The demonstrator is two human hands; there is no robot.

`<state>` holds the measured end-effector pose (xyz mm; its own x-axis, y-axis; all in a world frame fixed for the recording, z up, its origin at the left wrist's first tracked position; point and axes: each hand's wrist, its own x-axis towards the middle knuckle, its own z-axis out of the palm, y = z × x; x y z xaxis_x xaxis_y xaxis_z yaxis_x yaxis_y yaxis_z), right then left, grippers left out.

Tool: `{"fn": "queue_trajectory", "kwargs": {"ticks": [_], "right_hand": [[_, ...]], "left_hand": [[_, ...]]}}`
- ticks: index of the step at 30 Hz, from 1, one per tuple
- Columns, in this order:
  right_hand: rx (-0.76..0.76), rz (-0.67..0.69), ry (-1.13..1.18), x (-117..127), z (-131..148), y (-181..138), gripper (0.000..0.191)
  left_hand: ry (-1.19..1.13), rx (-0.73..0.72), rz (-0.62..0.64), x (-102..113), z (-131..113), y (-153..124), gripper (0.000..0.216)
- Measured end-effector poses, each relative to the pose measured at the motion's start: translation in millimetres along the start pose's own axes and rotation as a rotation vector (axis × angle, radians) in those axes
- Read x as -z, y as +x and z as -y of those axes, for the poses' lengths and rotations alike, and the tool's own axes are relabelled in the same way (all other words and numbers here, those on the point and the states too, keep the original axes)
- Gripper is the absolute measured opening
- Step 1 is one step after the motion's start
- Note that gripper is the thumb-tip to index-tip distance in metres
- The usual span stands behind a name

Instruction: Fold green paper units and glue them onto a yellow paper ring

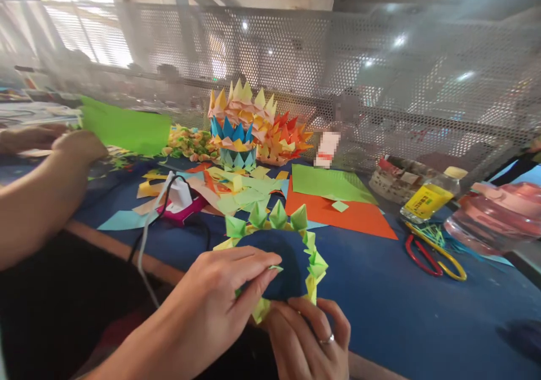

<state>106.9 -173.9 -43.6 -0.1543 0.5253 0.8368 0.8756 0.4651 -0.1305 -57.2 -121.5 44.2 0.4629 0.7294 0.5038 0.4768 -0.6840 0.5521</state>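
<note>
A ring of pointed, folded green and yellow paper pieces (278, 215) stands at the table's near edge. My left hand (230, 281) reaches over its near left side, thumb and forefinger pinched on a small folded green paper piece (276, 268). My right hand (310, 335), with a ring on one finger, has its fingers curled round the near right part of the paper ring. Part of the paper ring's near side is hidden behind my hands.
Behind lie loose paper scraps (245, 191), stacked paper crowns (236, 126) and green and orange sheets (338, 222). Scissors (435, 259), a bottle (431, 197) and a pink-lidded jug (499, 216) are at right. At left, another person's hands (80, 143) are beside a green sheet (127, 126).
</note>
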Motion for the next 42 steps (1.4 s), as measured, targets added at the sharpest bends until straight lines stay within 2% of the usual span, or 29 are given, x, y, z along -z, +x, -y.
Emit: {"fn": "queue_trajectory", "kwargs": {"ticks": [3, 6, 9, 13, 22, 27, 33, 42], "right_hand": [[0.050, -0.124, 0.004, -6, 0, 3, 0.021], [0.049, -0.258, 0.023, -11, 1, 8, 0.027], [0.015, -0.209, 0.037, -11, 2, 10, 0.023], [-0.027, -0.132, 0.025, -5, 2, 9, 0.018], [-0.038, -0.088, 0.009, -1, 1, 9, 0.017], [-0.075, -0.100, 0.028, -4, 2, 9, 0.018], [-0.139, -0.271, 0.050, -14, 4, 13, 0.025], [-0.172, -0.251, 0.058, -13, 6, 14, 0.026]], "left_hand": [[0.049, -0.007, 0.061, -1, 3, -2, 0.026], [0.059, -0.012, 0.177, 1, 4, -3, 0.025], [0.079, 0.002, 0.245, 2, 6, 0, 0.024], [0.100, -0.013, 0.269, 1, 7, 3, 0.024], [0.068, 0.037, 0.351, 6, 2, 8, 0.026], [0.024, 0.046, 0.383, 9, 0, 10, 0.027], [-0.054, 0.039, 0.452, 12, 3, 10, 0.028], [0.034, 0.019, 0.482, 13, 5, 12, 0.030]]}}
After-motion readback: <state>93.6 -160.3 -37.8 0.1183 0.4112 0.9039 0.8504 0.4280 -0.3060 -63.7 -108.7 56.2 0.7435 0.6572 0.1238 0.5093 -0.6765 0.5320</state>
